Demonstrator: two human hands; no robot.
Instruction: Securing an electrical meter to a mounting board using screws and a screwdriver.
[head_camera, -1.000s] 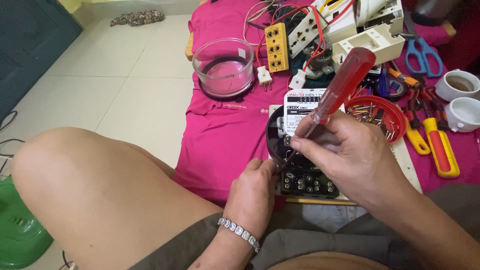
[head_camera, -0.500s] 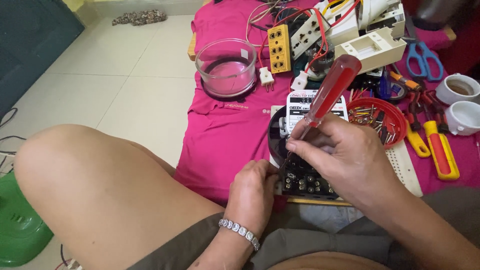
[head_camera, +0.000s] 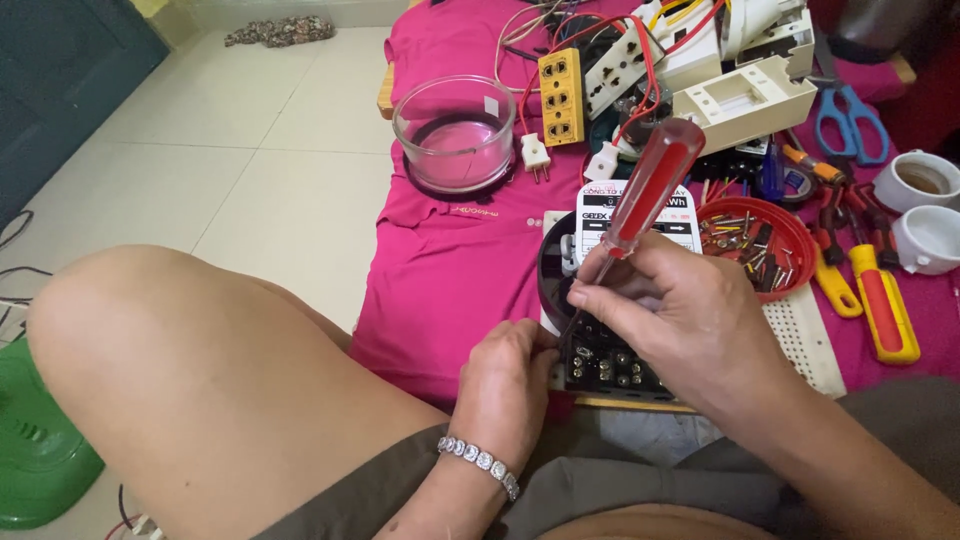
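Observation:
My right hand (head_camera: 672, 312) grips a screwdriver with a clear red handle (head_camera: 655, 185), its shaft slanting down to the black terminal block (head_camera: 605, 368) of an electric meter (head_camera: 630, 215) with a white faceplate. My left hand (head_camera: 512, 378), with a sparkly bracelet on the wrist, holds the meter's lower left corner steady. The meter lies on a white board over a magenta cloth (head_camera: 460, 260).
A clear round glass dish (head_camera: 455, 130) sits on the cloth at the left. Behind are a yellow socket strip (head_camera: 560, 95), white sockets with wires and blue scissors (head_camera: 850, 120). At the right are a red tray of small parts (head_camera: 760, 235), yellow-red pliers (head_camera: 885, 305) and tape rolls (head_camera: 925, 210). My bare knee (head_camera: 180, 370) is in the foreground.
The screwdriver handle has tilted slightly more upright and my right hand has shifted a little on it. My left hand stays on the meter.

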